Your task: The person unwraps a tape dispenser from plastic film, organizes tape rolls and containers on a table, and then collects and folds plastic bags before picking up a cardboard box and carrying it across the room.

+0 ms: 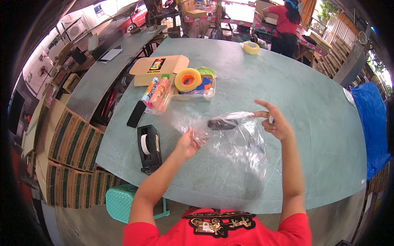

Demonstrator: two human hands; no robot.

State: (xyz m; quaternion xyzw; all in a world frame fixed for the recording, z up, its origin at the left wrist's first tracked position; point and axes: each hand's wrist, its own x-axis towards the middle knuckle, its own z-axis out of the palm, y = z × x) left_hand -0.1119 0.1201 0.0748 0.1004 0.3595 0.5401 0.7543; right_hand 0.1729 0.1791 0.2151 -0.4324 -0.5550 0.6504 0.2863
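A green-grey table (pixel 320 123) fills most of the view; a blue sheet (pixel 371 127) hangs at its right edge, and brown cartons (pixel 74 139) are stacked beyond its left side; a turquoise stool (pixel 120 203) stands by the near left edge. The clear plastic (pixel 240 143), crumpled and glossy, is held up over the middle of the table, between the hands (a dark patch shows at its upper part; whether it lies inside or behind, I cannot tell). An open cardboard box (pixel 174 63) lies farther back; a clear tub (pixel 193 98) just in front of it bears a roll of yellowish tape (pixel 198 80). The left hand (pixel 188 144) has thumb and fingers pinching the left part of the plastic; the right hand (pixel 276 123) has its upper fingers spread apart, one fingertip at the plastic's top right edge (whether it pinches the film, I cannot tell). A black tape dispenser (pixel 153 153) stands left of the left forearm; above it lies a black phone (pixel 136 114), beside two bright tube-shaped packs (pixel 159 93).
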